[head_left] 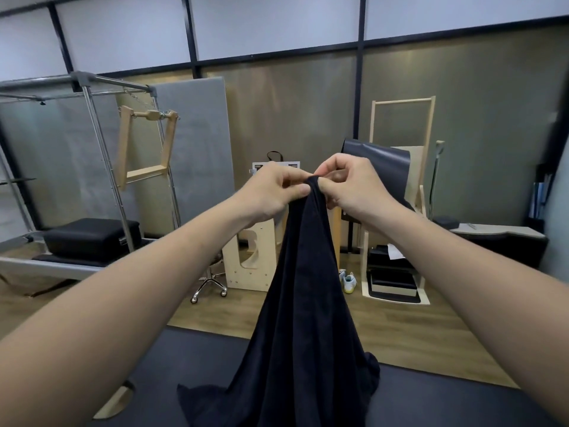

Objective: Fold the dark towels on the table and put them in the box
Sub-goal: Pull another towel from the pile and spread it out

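A dark navy towel hangs in front of me from its top edge, bunched at the top and spreading wide below, where its lower part lies on the dark table. My left hand and my right hand are raised close together at chest height, and each pinches the towel's top edge between thumb and fingers. No box is in view.
The dark table's far edge runs across the lower frame, with wood floor beyond it. Behind stand a metal-framed exercise bed at left, a wooden stool unit, a wheeled chair base and a wooden chair frame at right.
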